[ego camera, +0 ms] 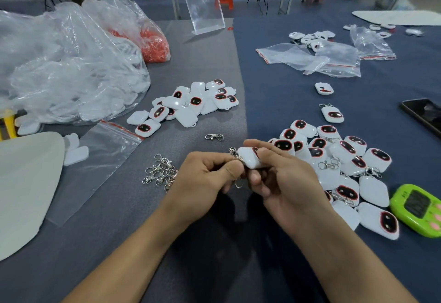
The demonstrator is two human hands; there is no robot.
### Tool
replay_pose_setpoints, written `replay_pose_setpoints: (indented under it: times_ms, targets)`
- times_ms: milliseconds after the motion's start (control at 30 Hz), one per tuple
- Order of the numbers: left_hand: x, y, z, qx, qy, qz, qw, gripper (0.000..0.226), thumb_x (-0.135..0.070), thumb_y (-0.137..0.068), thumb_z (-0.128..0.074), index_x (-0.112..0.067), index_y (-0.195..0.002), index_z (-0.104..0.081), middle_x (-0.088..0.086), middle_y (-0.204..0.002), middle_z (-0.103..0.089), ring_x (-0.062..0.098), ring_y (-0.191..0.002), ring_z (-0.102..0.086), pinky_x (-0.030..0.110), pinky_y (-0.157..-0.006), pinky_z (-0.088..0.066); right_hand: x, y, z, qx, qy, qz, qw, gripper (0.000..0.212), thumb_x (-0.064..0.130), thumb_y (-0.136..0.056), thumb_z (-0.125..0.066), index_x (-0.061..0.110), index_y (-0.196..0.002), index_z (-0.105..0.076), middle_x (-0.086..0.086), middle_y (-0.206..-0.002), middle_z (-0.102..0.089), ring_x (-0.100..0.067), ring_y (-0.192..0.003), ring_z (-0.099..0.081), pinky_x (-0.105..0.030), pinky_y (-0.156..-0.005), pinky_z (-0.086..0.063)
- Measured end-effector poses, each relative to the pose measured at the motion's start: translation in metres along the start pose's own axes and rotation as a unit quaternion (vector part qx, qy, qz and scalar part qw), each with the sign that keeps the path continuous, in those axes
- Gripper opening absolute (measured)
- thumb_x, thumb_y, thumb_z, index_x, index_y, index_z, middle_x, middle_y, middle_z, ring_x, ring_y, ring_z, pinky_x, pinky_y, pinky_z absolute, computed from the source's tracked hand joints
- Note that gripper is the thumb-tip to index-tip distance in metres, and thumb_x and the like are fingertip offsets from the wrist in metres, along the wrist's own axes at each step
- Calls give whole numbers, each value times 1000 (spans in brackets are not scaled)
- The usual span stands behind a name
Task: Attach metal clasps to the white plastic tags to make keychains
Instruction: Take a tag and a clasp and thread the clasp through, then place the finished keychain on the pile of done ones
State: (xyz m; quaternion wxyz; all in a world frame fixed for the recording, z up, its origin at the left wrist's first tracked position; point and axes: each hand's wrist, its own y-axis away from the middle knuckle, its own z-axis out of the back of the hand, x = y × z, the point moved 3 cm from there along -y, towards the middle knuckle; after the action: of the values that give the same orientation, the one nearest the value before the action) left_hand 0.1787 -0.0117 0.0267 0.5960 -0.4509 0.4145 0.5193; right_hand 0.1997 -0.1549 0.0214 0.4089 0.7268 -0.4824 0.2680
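Head view: at the centre, held above the grey table surface (202, 52), we see a white rounded plastic tag (249, 160) with a dark, red-rimmed window. The right hand (284, 178) grips it, thumb on top and fingers curled beneath. The left hand (205, 178) pinches a silver metal clasp (235, 154) between thumb and forefinger at the tag's left end, and a wire loop hangs below the thumb. We cannot tell whether the clasp is already through the tag's eyelet.

Just left of the left hand lies a loose heap of silver clasps (161, 172). A single clasp (214, 136) lies on the table just beyond the hands. Farther back we find a pile of white tags (188, 104), some face up and some face down.

On the dark blue cloth (274, 92) to the right, a second pile of tags (338, 166) lies beside the right hand, several with clasps attached. One tag with a clasp (331, 113) lies apart behind it. A lime-green timer (417, 209) sits at the right edge, with a black phone (424, 114) beyond it.

Clear zip bags (317, 59) lie farther back on the cloth. At far left we see a large crumpled clear plastic bag (64, 64) of white pieces, with a bag of orange-red pieces (154, 42) behind it.
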Motion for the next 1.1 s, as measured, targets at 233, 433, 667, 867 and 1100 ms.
replay_pose_setpoints:
  times_ms: [233,433,667,867,1100]
  targets:
    - [-9,3,6,-63,-362,-141,919,21,-23,-77,-64,-11,-61,-63,-1,-56,-53,19,-58,-49,33,-60,-36,2,13,-6,-56,339,294,892,20,9,-100,-58,23,-103,-73,14,-66,-63,-5,-52,-54,-16,-51,-41]
    - [-6,6,2,-114,-438,-168,876,15,-26,-78,-70,-18,-64,-69,-2,-55,-58,21,-58,-49,37,-67,-40,7,19,-14,-80,453,385,800,20,16,-98,-63,32,-108,-71,25,-69,-60,3,-67,-57,-6,-65,-37]
    - [4,4,21,-217,-392,-90,889,6,-31,-80,-75,-30,-75,-75,-17,-57,-56,9,-62,-48,25,-83,-30,59,11,35,-228,453,351,787,14,17,-88,-62,27,-82,-68,18,-53,-55,-7,-50,-49,-16,-51,-32]
    - [14,-6,26,-160,-380,-50,910,25,-28,-88,-72,-31,-112,-77,-10,-132,-64,11,-123,-48,16,-102,-24,63,-2,43,-225,603,302,703,32,12,-97,-57,28,-118,-74,4,-98,-74,-30,-109,-58,-40,-95,-41]
    - [17,-16,27,-87,-389,-53,915,18,-28,-91,-70,-32,-106,-79,-19,-114,-70,9,-109,-56,29,-100,-40,34,0,-11,-175,633,467,592,37,-6,-80,-69,8,-113,-76,-7,-121,-73,-38,-116,-58,-41,-104,-32]
